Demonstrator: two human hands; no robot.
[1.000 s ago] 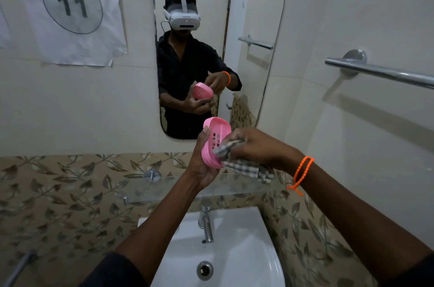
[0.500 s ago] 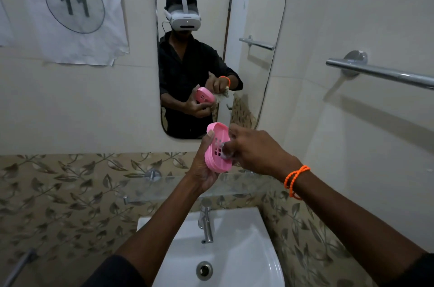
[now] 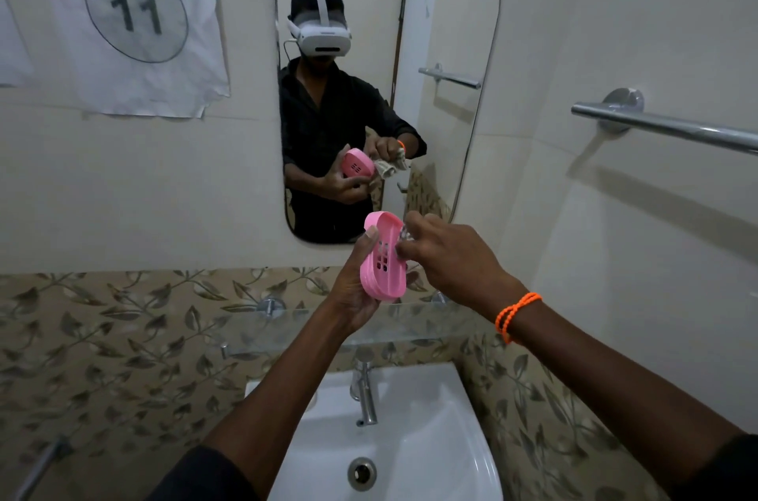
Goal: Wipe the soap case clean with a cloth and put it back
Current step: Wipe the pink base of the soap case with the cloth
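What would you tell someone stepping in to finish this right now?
Left hand: holds the pink case on edge, above the glass shelf and sink.
Right hand: closed on the cloth, pressing it into the case's hollow; the mirror shows the cloth hanging beyond it.
Done: case picked up, wiping under way.
Left: finish wiping, then put the case back, probably on the shelf.
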